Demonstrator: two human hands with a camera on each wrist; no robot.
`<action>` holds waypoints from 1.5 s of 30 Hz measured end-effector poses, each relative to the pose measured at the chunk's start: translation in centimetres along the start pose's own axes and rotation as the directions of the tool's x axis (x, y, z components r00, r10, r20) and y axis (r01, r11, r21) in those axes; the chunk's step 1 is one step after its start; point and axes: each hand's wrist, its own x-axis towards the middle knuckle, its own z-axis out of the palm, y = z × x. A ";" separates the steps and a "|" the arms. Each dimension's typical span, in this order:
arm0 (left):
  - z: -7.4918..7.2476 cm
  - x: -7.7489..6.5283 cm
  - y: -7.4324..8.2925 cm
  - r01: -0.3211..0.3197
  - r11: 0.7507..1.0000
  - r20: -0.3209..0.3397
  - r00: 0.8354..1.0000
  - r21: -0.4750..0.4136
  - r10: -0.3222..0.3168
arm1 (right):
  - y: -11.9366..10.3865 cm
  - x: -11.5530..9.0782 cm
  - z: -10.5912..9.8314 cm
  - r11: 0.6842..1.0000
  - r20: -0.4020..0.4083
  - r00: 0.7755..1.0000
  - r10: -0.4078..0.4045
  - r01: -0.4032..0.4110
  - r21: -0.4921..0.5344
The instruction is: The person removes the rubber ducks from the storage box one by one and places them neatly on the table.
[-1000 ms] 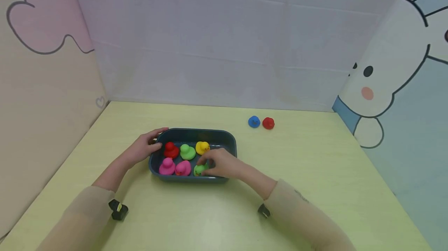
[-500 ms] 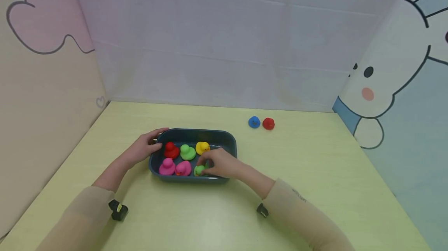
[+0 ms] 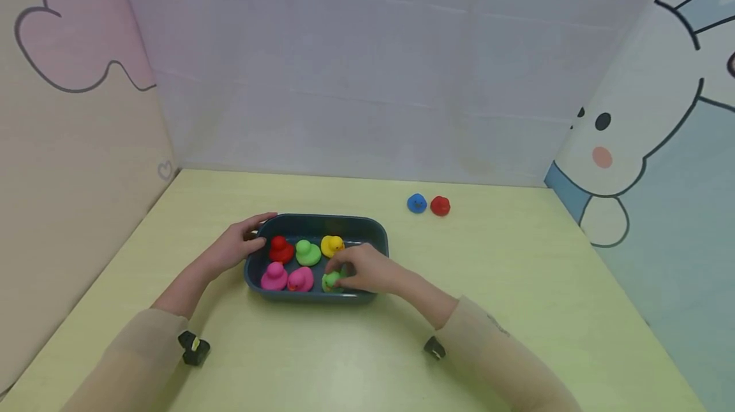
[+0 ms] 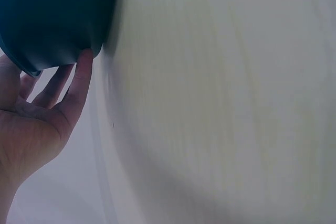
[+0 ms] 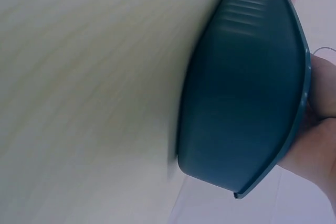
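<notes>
Inside a dark teal tray [image 3: 367, 229], my right hand [image 3: 370, 268] pinches a light green rubber duck [image 3: 332, 281] between thumb and fingers at the near right part. The hand partly hides this duck. My left hand [image 3: 232, 246] rests against the tray's left end, its fairly straight fingers [image 4: 79, 80] on the outer wall in the left wrist view. Also in the tray are a red duck [image 3: 281, 250], another green duck [image 3: 308, 254], a yellow duck [image 3: 332, 245] and two pink ducks, one at the left [image 3: 274, 277] and one beside it [image 3: 301, 279]. The right wrist view shows mostly the tray's outer wall [image 5: 236, 93].
A blue duck [image 3: 416, 203] and a red duck [image 3: 440, 206] stand side by side on the pale yellow table [image 3: 517, 259], behind and right of the tray. A plain light back wall [image 3: 367, 80] and printed side panels [image 3: 660, 240] surround the tabletop.
My right hand and the pinched green duck have shifted slightly to the right within the tray. The left hand stays at the tray's end, and the other ducks keep their places.
</notes>
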 end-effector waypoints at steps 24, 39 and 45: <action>-0.1 0.1 -0.1 -0.009 0.999 -0.002 1.000 0.040 0.009 | 0.1 -3.2 -4.8 1.000 -0.054 0.999 -0.007 0.006 -0.017; -0.4 -0.2 -0.2 -0.012 0.999 -0.001 1.000 0.034 0.012 | 1.1 -6.9 -9.7 1.000 -0.211 0.977 -0.017 0.020 0.011; -0.4 -0.5 0.0 -0.016 0.999 -0.004 1.000 0.035 0.016 | 1.9 -8.1 -11.6 0.999 -0.260 0.966 -0.015 0.003 -0.045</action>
